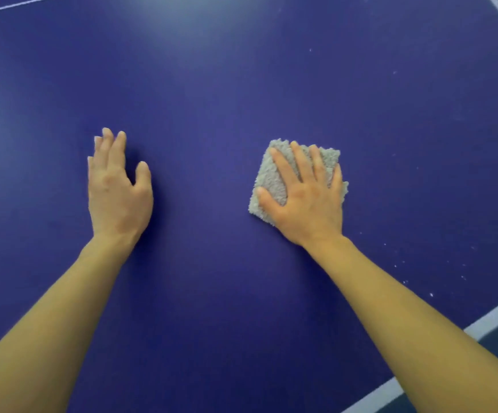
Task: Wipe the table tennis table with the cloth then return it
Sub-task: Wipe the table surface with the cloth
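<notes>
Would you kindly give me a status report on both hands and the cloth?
Right hand flat, fingers spread, pressing folded grey fluffy cloth onto blue table tennis table. Left hand open, holding nothing. White specks to the cloth's right; nothing blocking.

The cloth [271,174] is a small, pale grey-beige square of nubbly terry, folded into a thick pad. It lies flat on the table tennis table [212,99], turned slightly so one corner points away, nearer the right edge than the left. The right hand [307,201] presses on it with fingers spread, covering its near right part. The tabletop is deep blue and matte, with a white edge line [486,320] crossing the near right corner. Small white specks [431,294], perhaps dust, dot the surface to the cloth's right.
</notes>
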